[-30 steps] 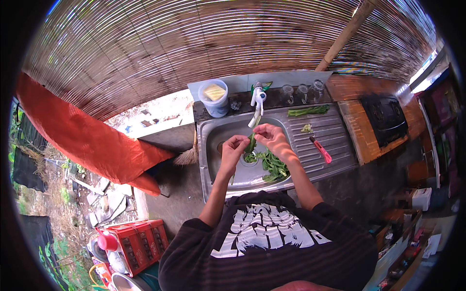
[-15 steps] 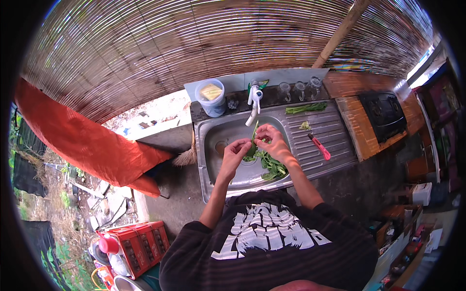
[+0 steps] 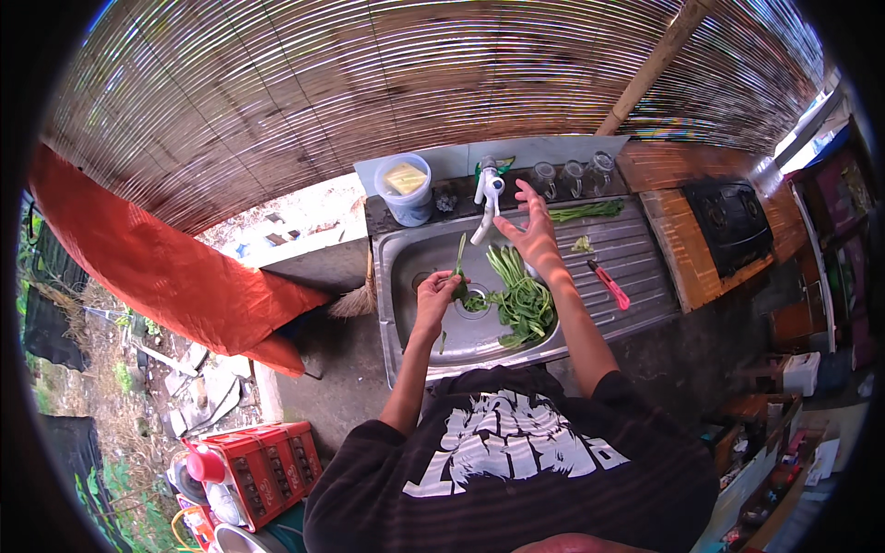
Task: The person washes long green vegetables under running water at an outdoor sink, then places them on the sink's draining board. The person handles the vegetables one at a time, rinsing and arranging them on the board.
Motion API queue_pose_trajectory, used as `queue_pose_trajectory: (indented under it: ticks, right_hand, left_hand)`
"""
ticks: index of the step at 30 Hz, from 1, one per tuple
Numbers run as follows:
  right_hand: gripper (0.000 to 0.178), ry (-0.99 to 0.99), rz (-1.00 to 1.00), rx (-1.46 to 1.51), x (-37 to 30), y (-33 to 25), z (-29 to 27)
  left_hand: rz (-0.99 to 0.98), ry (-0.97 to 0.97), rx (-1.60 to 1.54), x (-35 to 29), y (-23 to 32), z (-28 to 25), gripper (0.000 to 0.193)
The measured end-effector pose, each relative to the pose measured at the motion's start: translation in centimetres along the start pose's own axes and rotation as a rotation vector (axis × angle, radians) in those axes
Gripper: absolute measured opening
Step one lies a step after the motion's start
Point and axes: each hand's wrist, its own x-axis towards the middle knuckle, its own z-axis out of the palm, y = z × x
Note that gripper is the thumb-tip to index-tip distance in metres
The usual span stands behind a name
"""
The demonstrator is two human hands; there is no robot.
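Observation:
My left hand (image 3: 437,301) is over the left part of the sink (image 3: 406,353), its fingers closed on a leafy green stem (image 3: 461,263) that points up. My right hand (image 3: 532,230) is raised beside the white tap (image 3: 490,198), fingers spread, with nothing in it; whether it touches the tap I cannot tell. Below it, a bunch of leafy greens (image 3: 525,309) lies in the right side of the sink. Small green pieces (image 3: 475,301) sit around the drain.
On the ribbed drainboard lie a bundle of green stalks (image 3: 587,211), a small pale green scrap (image 3: 582,244) and a pink utility knife (image 3: 608,284). Behind the sink stand a clear bucket (image 3: 406,192) and several glass mugs (image 3: 573,178). A black stove (image 3: 729,221) is at the right.
My hands have parted. The right one let go of the stem and moved up toward the tap, opening. My left hand keeps the stem and has shifted slightly left.

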Motion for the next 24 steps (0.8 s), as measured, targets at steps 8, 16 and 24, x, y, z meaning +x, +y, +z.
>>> queue_pose_trajectory:
  ticks: [8, 16, 24]
  right_hand:
    - [0.050, 0.002, -0.159, -0.250, 2.0, 2.5, 1.8]
    - [0.069, -0.024, -0.008, 0.461, 1.2, 8.6, 4.3]
    - [0.039, -0.440, 0.667, 0.555, -1.8, 13.4, 11.8]
  left_hand:
    - [-0.228, -0.021, 0.288, 7.3, -5.4, -2.6, 0.025]
    - [-0.171, -0.052, 0.068, 10.7, -6.6, -0.3, 0.014]
    - [-0.187, -0.068, 0.184, 8.7, -6.7, -1.2, 0.021]
